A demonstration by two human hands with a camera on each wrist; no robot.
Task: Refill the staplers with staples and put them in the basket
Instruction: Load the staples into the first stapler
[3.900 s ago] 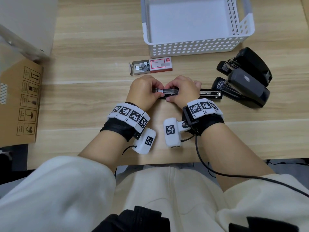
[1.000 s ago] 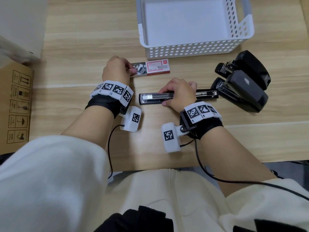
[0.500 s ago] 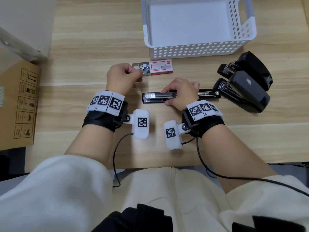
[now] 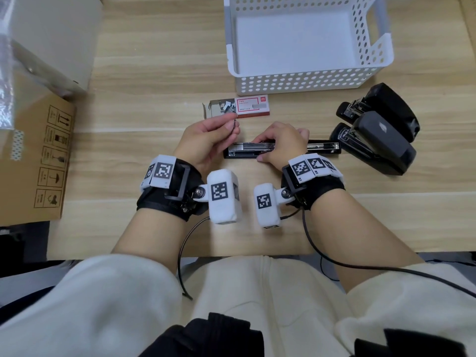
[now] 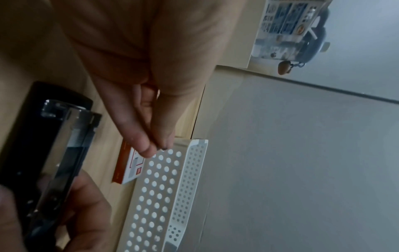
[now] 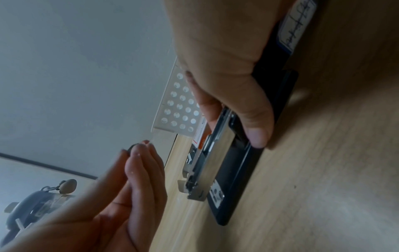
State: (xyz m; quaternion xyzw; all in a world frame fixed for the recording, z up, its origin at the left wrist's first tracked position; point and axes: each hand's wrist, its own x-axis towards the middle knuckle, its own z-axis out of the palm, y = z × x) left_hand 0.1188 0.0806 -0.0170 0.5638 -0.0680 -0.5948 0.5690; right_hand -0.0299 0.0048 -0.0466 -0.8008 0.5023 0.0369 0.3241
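Since half a second ago, we see the left hand (image 4: pixel 206 140) has come away from the red-and-white cardboard staple box (image 4: pixel 238 107) toward the opened stapler, its grip now a thumb-and-finger pinch on a small dark strip of staples (image 4: pixel 235 124) held just above the counter. Left wrist view shows the fingertips (image 5: pixel 149 148) pressed together on it; the strip itself is tiny and blurred. Right hand (image 4: pixel 279 146) stays put, grip clamped on the long black opened stapler with a silver metal magazine (image 4: pixel 248 148), thumb on the near edge, fingers curled over the far side, pinning it flat on the light wooden counter (image 4: pixel 154 99). Staple box lies open just beyond the left hand, near the front wall of the white perforated plastic basket (image 4: pixel 309 81). Two bulky black staplers (image 4: pixel 378 130) lie touching each other at the right of the opened one, outside the basket. Brown cardboard carton (image 4: pixel 38 161) sits at the counter's left edge.
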